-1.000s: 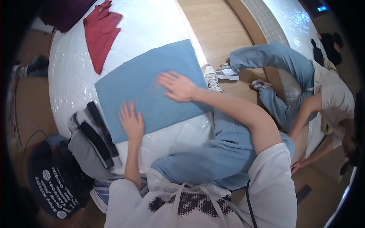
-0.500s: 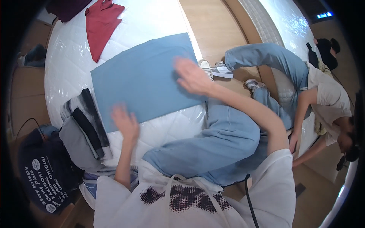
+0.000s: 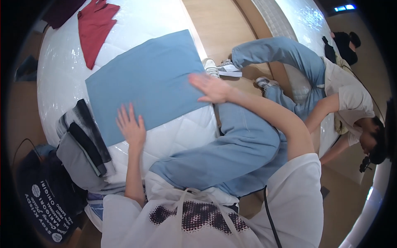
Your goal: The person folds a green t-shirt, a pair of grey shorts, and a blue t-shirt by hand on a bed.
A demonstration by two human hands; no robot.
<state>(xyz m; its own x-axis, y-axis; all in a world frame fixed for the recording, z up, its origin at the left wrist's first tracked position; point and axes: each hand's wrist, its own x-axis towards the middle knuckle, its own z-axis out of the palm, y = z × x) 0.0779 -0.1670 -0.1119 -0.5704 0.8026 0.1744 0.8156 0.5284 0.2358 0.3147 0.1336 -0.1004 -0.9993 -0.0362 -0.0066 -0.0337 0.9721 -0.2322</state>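
A blue-grey piece of cloth (image 3: 144, 74), roughly rectangular, lies spread out on the white quilted mattress (image 3: 178, 134). My left hand (image 3: 130, 124) rests flat at its near edge, fingers spread, palm down. Over the cloth's right side is my right hand (image 3: 210, 87), fingers stretched out and slightly blurred; whether it touches the fabric I cannot tell. Neither hand grips anything. To the left of my left hand sits a stack of folded clothes (image 3: 78, 151) in grey, black and white.
A red garment (image 3: 94, 33) lies at the far left of the mattress, near a dark purple cloth (image 3: 64, 12). A navy bag-like fabric item with white print (image 3: 45, 194) is at the lower left. At right, another person (image 3: 331, 89) bends beside a second plastic-covered mattress (image 3: 295, 20).
My left hand has settled with its fingers spread at the cloth's near edge. The right hand has come slightly nearer me over the cloth. The whole view has shifted a little.
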